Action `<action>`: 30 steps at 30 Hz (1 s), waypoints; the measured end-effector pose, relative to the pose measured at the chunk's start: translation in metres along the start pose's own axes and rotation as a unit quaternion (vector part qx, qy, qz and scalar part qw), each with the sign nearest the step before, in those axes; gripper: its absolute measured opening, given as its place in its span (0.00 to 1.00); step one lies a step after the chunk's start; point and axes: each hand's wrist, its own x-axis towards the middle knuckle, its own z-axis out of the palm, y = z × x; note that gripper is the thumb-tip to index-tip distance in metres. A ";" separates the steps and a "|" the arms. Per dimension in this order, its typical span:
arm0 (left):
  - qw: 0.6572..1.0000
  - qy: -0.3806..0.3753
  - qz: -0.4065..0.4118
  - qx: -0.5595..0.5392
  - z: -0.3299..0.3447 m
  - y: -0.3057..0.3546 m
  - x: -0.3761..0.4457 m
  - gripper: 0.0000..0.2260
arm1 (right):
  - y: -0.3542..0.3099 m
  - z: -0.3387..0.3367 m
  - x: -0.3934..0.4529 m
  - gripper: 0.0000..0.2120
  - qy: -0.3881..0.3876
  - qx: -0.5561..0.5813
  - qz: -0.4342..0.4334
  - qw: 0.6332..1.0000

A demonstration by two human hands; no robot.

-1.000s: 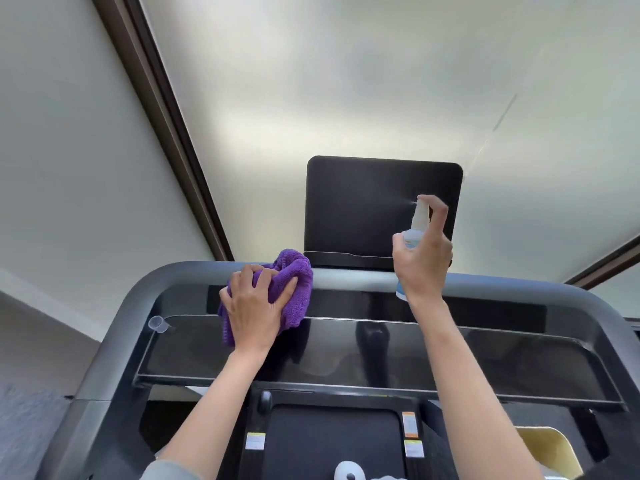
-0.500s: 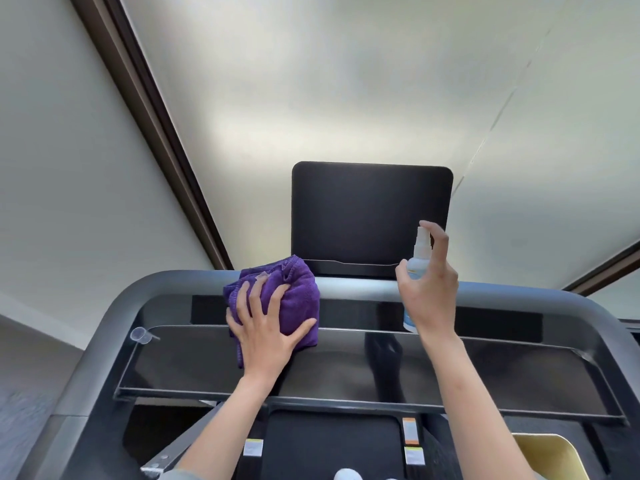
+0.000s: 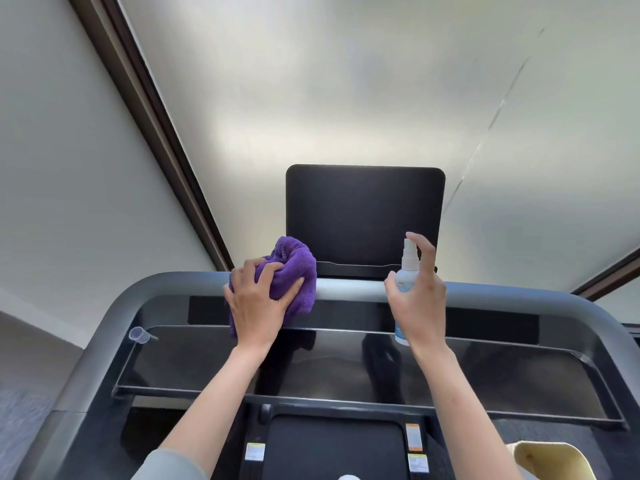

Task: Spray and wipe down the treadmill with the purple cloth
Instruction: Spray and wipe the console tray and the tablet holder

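The treadmill's grey curved handlebar (image 3: 349, 289) runs across the middle, with a black screen (image 3: 363, 216) standing above it and a glossy black console shelf (image 3: 485, 375) below. My left hand (image 3: 258, 303) presses a bunched purple cloth (image 3: 296, 268) against the bar, left of the screen. My right hand (image 3: 420, 299) holds a small white spray bottle (image 3: 407, 271) upright, index finger over the nozzle, which faces the lower right part of the screen.
A small clear cup (image 3: 138, 335) sticks out at the shelf's left end. Warning labels (image 3: 415, 448) sit on the black deck below. A cream-coloured object (image 3: 550, 460) lies at the lower right. A frosted window with a dark frame (image 3: 145, 109) is behind.
My left hand has bunched the cloth and slid it up onto the handlebar. My right hand with the bottle has dropped slightly relative to the screen.
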 end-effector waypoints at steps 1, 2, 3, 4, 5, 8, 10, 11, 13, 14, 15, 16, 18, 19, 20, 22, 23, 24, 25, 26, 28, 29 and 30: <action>1.000 0.015 -0.002 -0.025 -0.002 0.009 0.012 0.17 | 0.001 -0.002 0.001 0.30 0.001 0.003 0.000 1.000; 0.998 0.031 -0.004 -0.047 -0.004 0.020 0.026 0.18 | 0.003 -0.004 0.001 0.30 0.003 0.005 0.000 1.000; 0.997 0.049 -0.005 -0.064 -0.003 0.032 0.044 0.19 | 0.005 -0.006 0.003 0.30 0.004 0.007 -0.001 1.000; 0.995 0.067 -0.006 -0.075 -0.001 0.044 0.061 0.20 | 0.007 -0.009 0.003 0.30 0.005 0.009 -0.002 1.000; 0.994 0.077 -0.009 -0.082 0.002 0.055 0.078 0.20 | 0.008 -0.011 0.003 0.30 0.008 0.011 -0.001 1.000; 0.997 0.006 -0.036 -0.075 0.023 0.078 0.112 0.20 | 0.013 -0.016 0.004 0.30 0.016 0.006 0.002 1.000; 0.998 -0.058 -0.021 0.020 0.041 0.075 0.110 0.27 | 0.016 -0.019 0.004 0.30 0.014 0.001 0.007 1.000; 0.994 -0.070 0.007 0.080 0.048 0.069 0.104 0.31 | 0.018 -0.020 0.003 0.30 0.012 -0.002 0.009 1.000; 0.985 -0.063 0.056 0.151 0.055 0.055 0.092 0.36 | 0.021 -0.021 0.004 0.31 0.006 -0.007 0.012 1.000; 0.984 -0.051 0.073 0.152 0.057 0.049 0.088 0.36 | 0.022 -0.022 0.006 0.31 0.003 -0.006 0.012 1.000; 0.987 -0.039 0.085 0.133 0.059 0.044 0.087 0.35 | 0.023 -0.022 0.007 0.31 0.000 -0.005 0.011 1.000; 0.990 -0.027 0.085 0.105 0.060 0.042 0.088 0.33 | 0.024 -0.022 0.008 0.31 -0.001 -0.003 0.008 1.000; 0.995 -0.008 0.070 0.067 0.060 0.043 0.092 0.29 | 0.023 -0.023 0.009 0.31 0.006 0.002 0.002 1.000; 0.996 -0.006 0.062 0.059 0.060 0.045 0.092 0.26 | 0.023 -0.024 0.009 0.31 0.012 0.003 0.000 1.000; 0.997 -0.008 0.057 0.050 0.059 0.047 0.092 0.24 | 0.023 -0.024 0.009 0.31 0.015 0.005 -0.001 1.000; 0.999 -0.012 0.039 0.029 0.057 0.050 0.086 0.23 | 0.023 -0.025 0.007 0.31 0.016 0.009 0.000 1.000; 0.999 -0.019 0.019 0.018 0.056 0.051 0.081 0.23 | 0.024 -0.025 0.006 0.31 0.013 0.012 0.001 1.000; 0.999 -0.031 -0.007 0.005 0.055 0.051 0.075 0.23 | 0.025 -0.025 0.005 0.31 0.009 0.013 0.003 1.000; 0.999 -0.042 -0.034 -0.008 0.053 0.052 0.069 0.23 | 0.026 -0.025 0.005 0.31 0.005 0.013 0.007 1.000; 0.997 -0.046 -0.052 -0.020 0.051 0.053 0.065 0.23 | 0.027 -0.026 0.005 0.31 0.003 0.013 0.010 1.000; 0.998 -0.016 -0.051 -0.036 0.046 0.054 0.066 0.22 | 0.029 -0.028 0.007 0.30 0.000 0.016 0.010 1.000; 0.998 0.011 -0.043 -0.040 0.043 0.054 0.072 0.22 | 0.030 -0.029 0.009 0.30 0.000 0.017 0.006 1.000; 0.998 0.038 -0.040 -0.042 0.041 0.056 0.082 0.22 | 0.029 -0.029 0.011 0.30 0.000 0.015 0.000 1.000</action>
